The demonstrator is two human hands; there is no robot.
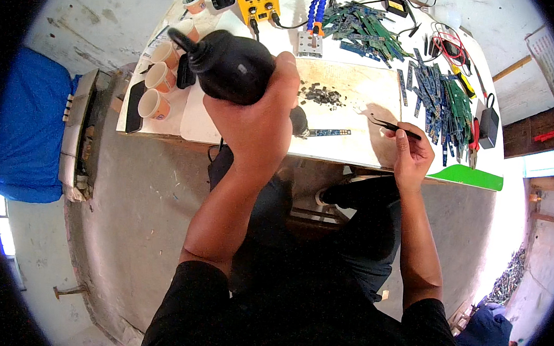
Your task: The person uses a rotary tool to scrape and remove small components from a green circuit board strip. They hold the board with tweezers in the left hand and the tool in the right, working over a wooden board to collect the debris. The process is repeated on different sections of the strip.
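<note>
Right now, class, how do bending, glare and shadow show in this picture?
Head view: the table has curved edges, and the picture's corners are black; same view: glare washes out the floor at right; same view: a shadow falls on the board around the tips of the tweezers in the right hand.

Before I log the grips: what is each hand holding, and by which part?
Left hand: a black bulbous tool, gripped beside its rounded end. Right hand: black tweezers, pinched toward the rear, away from the bent tip.
</note>
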